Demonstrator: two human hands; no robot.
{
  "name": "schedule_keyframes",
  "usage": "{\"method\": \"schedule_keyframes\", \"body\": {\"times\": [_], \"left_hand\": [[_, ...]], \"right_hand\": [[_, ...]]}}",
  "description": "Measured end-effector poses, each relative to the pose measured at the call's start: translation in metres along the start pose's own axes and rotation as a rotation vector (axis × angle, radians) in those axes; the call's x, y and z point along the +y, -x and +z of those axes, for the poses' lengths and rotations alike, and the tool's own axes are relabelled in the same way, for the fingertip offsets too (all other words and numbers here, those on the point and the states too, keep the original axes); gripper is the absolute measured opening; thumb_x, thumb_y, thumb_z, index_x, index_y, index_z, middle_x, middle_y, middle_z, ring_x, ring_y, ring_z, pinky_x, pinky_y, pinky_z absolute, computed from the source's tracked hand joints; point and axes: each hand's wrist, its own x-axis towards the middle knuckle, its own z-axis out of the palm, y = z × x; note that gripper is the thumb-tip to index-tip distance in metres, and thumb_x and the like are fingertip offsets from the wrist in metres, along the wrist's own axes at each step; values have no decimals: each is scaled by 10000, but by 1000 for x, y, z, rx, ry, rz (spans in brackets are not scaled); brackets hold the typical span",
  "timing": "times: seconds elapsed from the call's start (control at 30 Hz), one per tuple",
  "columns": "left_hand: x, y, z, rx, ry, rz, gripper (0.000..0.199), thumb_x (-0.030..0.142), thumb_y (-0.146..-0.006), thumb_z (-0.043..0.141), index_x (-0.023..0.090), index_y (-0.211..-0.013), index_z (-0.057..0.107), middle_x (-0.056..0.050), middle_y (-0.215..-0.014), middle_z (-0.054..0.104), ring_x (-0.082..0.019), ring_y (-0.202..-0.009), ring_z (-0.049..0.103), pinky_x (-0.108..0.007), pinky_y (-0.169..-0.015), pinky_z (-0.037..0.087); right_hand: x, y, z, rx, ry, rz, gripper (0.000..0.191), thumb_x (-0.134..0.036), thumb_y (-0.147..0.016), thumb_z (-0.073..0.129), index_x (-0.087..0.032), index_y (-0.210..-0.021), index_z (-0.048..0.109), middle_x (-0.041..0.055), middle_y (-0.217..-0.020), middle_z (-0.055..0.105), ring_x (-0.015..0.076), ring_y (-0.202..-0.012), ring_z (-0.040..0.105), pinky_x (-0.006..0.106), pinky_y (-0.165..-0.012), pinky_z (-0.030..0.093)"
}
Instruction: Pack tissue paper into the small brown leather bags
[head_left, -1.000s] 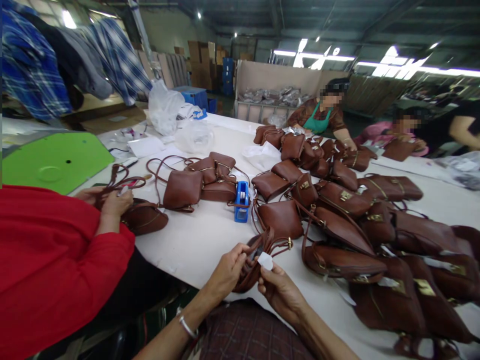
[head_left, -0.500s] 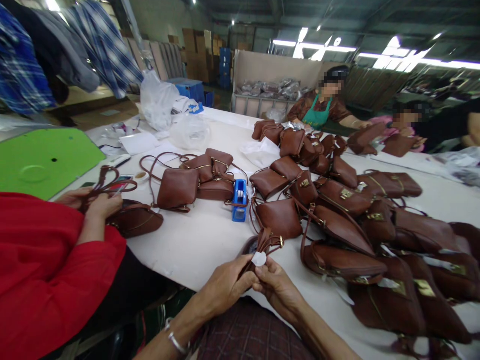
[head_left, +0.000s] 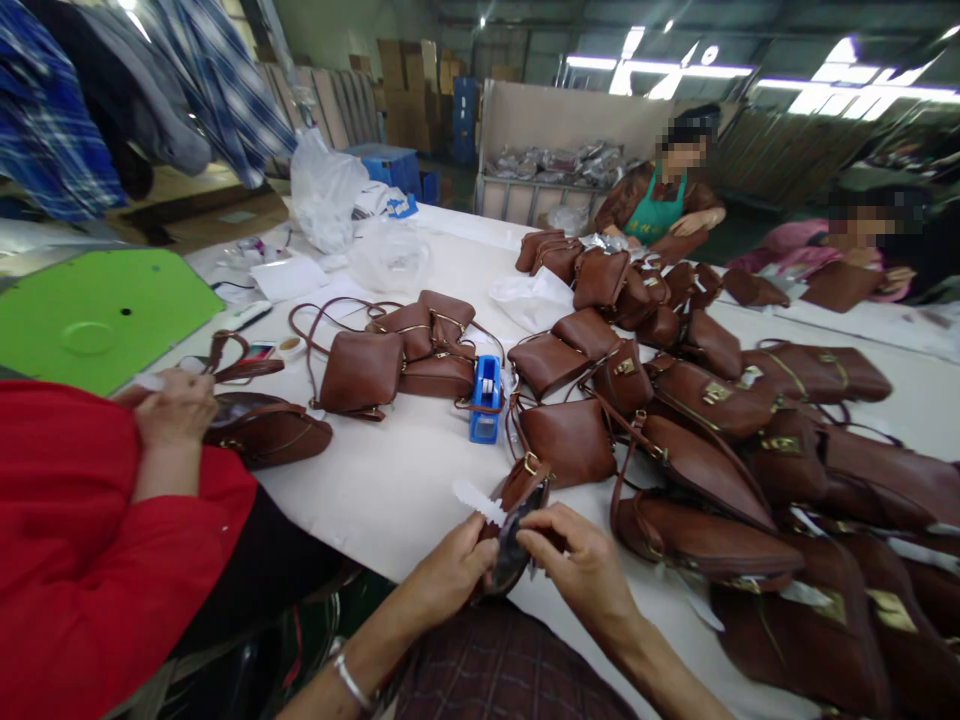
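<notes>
Close in front of me is a small brown leather handbag, its mouth spread and the dark lining showing. My left hand grips its left edge, fingers closed. A white strip, perhaps paper or plastic, sticks out beside those fingertips. At the other edge of the mouth, my right hand pinches the bag with thumb and forefinger; exactly what lies between those fingertips is hard to see. The bag's strap and a gold buckle lie toward its far end. Just beyond stands a blue tape dispenser.
Many brown handbags crowd the white table on the right; several more lie left of centre. A co-worker in a red sleeve sits at left by another bag. Clear plastic bags and a green board lie farther back.
The bag's mouth now shows open toward me, and the gathered strap has left my fingers. My right hand has moved right, away from the left. The white piece now extends leftward.
</notes>
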Motion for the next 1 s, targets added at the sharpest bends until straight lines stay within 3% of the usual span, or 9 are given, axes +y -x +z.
{"method": "schedule_keyframes", "body": {"times": [0.1, 0.23, 0.37, 0.5, 0.63, 0.8, 0.93, 1.0], "left_hand": [[1, -1, 3, 59, -102, 117, 403, 392, -949, 374, 151, -1256, 474, -53, -978, 607, -153, -815, 552, -267, -750, 452], [-6, -7, 10, 161, -263, 143, 357, 360, -965, 339, 162, -1216, 499, -101, -1122, 608, -210, -993, 569, -337, -911, 418], [-16, -10, 14, 209, -502, 107, 316, 279, -946, 316, 151, -1148, 522, -122, -1082, 622, -252, -981, 586, -388, -904, 429], [-22, -8, 17, 203, -533, 180, 305, 261, -950, 308, 177, -1145, 526, -106, -1085, 631, -230, -990, 592, -348, -910, 439], [-17, -7, 17, 187, -483, 196, 309, 243, -934, 337, 161, -1178, 508, -113, -1105, 628, -225, -1017, 584, -324, -927, 427], [-10, -12, 13, 121, -236, 158, 264, 288, -912, 396, 148, -1074, 551, -69, -1002, 631, -185, -915, 573, -272, -832, 433], [-15, -15, 11, 5, 12, 49, 374, 434, -934, 372, 120, -1049, 538, 24, -662, 497, -110, -562, 448, -211, -529, 363], [-16, -16, 10, 37, -2, 83, 360, 414, -941, 362, 128, -1069, 539, 13, -689, 524, -120, -595, 478, -223, -578, 406]], "right_hand": [[-2, -6, 4, -10, 119, -151, 125, -224, -867, 585, -219, -943, 684, 24, -871, 674, 143, -826, 630, 249, -773, 490], [0, -10, 12, -65, 211, -151, 144, -226, -886, 553, -218, -976, 665, 48, -904, 660, 175, -850, 628, 278, -780, 483], [-1, -12, 13, -81, 199, -71, 111, -221, -847, 593, -223, -924, 674, 48, -877, 657, 181, -831, 619, 281, -767, 471], [-9, -17, 11, -129, 136, 161, 36, -160, -733, 647, -195, -727, 640, 16, -731, 642, 150, -670, 577, 255, -623, 429], [-9, -21, 4, -210, 137, 195, 45, -165, -705, 632, -182, -665, 617, -1, -644, 619, 132, -611, 547, 235, -558, 375], [14, -13, -3, -293, -36, 180, 84, -213, -730, 590, -179, -666, 549, -33, -568, 541, 98, -495, 488, 214, -480, 341], [24, -5, -1, -178, 55, -29, 121, -164, -712, 603, -177, -614, 533, -23, -586, 529, 96, -543, 468, 222, -523, 338], [21, -4, -1, -148, 102, -128, 76, -177, -754, 609, -179, -678, 602, 3, -673, 573, 111, -617, 502, 230, -571, 366]]}}
